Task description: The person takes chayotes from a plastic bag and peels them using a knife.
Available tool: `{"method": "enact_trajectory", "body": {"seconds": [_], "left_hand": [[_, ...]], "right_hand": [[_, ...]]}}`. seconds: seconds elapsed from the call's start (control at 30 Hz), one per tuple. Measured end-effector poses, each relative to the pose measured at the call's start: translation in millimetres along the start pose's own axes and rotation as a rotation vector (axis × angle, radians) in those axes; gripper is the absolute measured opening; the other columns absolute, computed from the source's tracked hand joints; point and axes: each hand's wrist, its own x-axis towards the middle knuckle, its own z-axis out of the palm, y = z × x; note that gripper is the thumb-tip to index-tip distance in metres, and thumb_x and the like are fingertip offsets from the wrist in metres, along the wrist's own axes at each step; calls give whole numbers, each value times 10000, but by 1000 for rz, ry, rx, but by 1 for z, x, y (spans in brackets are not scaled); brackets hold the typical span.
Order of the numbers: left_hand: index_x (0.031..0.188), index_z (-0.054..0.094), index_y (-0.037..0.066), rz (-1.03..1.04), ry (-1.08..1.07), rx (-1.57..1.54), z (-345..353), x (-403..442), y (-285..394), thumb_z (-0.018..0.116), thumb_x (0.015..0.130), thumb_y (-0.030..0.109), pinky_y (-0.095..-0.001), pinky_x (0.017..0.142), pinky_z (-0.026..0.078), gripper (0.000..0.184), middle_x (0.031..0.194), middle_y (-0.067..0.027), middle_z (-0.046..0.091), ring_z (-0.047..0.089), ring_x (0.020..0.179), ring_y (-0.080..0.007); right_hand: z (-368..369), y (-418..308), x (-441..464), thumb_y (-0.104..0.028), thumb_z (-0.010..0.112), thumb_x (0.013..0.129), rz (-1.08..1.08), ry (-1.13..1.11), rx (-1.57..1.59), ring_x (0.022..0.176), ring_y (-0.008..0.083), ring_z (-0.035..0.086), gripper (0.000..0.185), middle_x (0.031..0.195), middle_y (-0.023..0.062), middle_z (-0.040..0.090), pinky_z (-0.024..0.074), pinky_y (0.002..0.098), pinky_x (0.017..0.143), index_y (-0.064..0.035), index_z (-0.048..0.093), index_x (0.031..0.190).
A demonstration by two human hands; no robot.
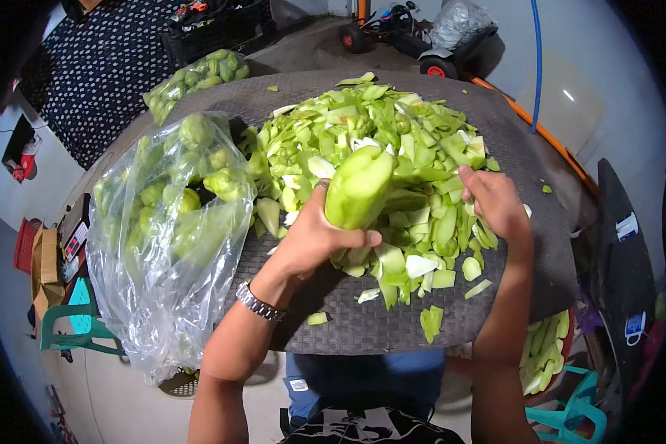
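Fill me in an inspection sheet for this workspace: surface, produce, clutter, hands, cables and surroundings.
Surface: dark, textured table, much of it covered.
Produce: green vegetable held above the table; clear bag of green produce at left.
Clutter: peelings heaped mid-table, stray bits near the front edge.
Hands: left hand grips the vegetable; right hand has curled fingers, contents unclear.
Cables: blue line along the wall, cable or hose unclear.
Surroundings: green chair at left.
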Motion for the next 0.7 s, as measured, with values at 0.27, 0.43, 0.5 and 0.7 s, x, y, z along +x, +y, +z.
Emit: {"method": "enact_trajectory", "body": {"seconds": [0.27, 0.43, 0.5, 0.7], "left_hand": [[1326, 590, -4, -115, -102, -198, -9, 5, -1, 875, 756, 17, -307, 738, 564, 638, 1179, -103, 696, 680, 905, -168], [1104, 684, 9, -186, -192, 96, -16, 6, -11, 862, 774, 42, -290, 608, 520, 376, 1054, -72, 693, 645, 772, -122], [1151, 680, 6, 19, -171, 205, -12, 3, -13, 872, 764, 66, -314, 750, 541, 436, 1081, -68, 695, 653, 886, -143], [1239, 656, 0, 91, -224, 297, -12, -2, -8, 900, 718, 97, -338, 971, 516, 583, 1156, -62, 696, 630, 1082, -172]], "right_hand": [[27, -24, -13, -595, 672, 959, -363, -78, 27, 617, 173, 589, 611, 642, 83, 600, 468, 353, 608, 13, 691, 897], [40, -42, -30, -642, 799, 810, -522, -146, 23, 665, 304, 694, 657, 689, 146, 644, 532, 387, 653, -8, 689, 946], [40, -42, -31, -642, 808, 797, -537, -131, 9, 663, 330, 689, 664, 693, 156, 644, 531, 394, 649, -8, 686, 949], [38, -32, -25, -638, 807, 800, -630, -132, 1, 663, 342, 683, 662, 699, 164, 644, 525, 392, 646, -5, 684, 950]]}}
